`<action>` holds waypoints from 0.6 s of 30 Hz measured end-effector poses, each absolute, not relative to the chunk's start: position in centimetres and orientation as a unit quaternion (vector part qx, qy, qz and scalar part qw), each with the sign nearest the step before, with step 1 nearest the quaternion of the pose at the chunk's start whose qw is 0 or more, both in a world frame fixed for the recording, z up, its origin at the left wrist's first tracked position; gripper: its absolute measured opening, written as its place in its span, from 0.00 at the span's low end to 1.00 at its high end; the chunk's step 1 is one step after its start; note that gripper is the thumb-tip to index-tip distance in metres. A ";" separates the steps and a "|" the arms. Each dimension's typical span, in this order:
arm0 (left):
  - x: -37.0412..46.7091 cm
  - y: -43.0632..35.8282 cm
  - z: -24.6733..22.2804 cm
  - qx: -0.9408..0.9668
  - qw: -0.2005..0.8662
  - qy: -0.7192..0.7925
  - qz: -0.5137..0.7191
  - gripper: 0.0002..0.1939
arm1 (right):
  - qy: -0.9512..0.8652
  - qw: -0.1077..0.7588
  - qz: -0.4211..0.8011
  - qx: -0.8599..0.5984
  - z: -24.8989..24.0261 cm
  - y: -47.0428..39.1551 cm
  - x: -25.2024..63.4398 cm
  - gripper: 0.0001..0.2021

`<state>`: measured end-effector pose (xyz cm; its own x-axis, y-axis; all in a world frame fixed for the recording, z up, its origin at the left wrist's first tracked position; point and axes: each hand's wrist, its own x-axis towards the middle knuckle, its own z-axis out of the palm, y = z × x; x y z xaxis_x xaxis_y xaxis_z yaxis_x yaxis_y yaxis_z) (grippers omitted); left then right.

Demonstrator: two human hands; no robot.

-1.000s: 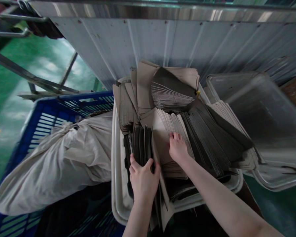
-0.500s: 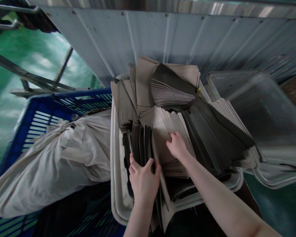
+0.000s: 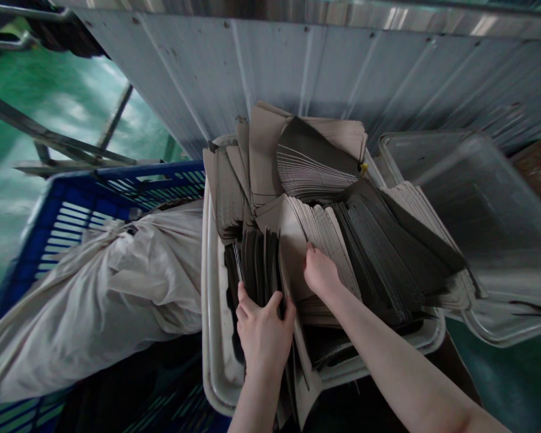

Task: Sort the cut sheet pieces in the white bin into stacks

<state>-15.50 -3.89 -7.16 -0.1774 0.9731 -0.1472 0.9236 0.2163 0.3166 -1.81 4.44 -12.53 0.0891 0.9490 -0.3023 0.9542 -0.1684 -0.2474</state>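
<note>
By the left hand (image 3: 265, 331), fingers spread wide, dark sheets (image 3: 254, 261) are straddled; by the right hand (image 3: 321, 270), fingers curled, beige sheets (image 3: 293, 255) are touched, any pinch being hidden. Both stacks are held in the white bin (image 3: 210, 337). Each sheet is judged light and bendable, best gripped by its edge.

My bare left forearm (image 3: 256, 400) is pointing forward, its wrist lying nearly straight; my left hand (image 3: 265, 331) is facing back-up, holding its digits spread, one stretching forward on the left side; my bare right arm (image 3: 388, 355) is slanting in from the lower right; my right hand (image 3: 322, 272) is curling its fingers.
</note>
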 end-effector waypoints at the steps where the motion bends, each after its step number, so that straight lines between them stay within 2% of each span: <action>1: -15.5 -3.9 -7.1 0.622 0.159 0.763 0.078 0.16 | 0.641 0.003 -0.205 0.740 -12.6 4.4 -1.8 0.23; 8: -15.5 -3.8 -6.9 0.615 0.163 0.767 0.076 0.16 | 0.609 -0.043 -0.241 0.754 -12.6 5.0 -0.7 0.20; 13: -15.2 -3.6 -6.2 0.605 0.163 0.776 0.070 0.13 | 0.589 0.011 -0.314 0.745 -12.3 6.9 -0.9 0.17; 16: -15.2 -3.6 -6.2 0.603 0.161 0.778 0.074 0.13 | 0.609 0.037 -0.305 0.731 -12.2 8.1 -1.8 0.20; 18: -15.3 -3.7 -6.5 0.606 0.160 0.775 0.080 0.14 | 0.621 0.043 -0.286 0.729 -12.3 8.6 -2.4 0.17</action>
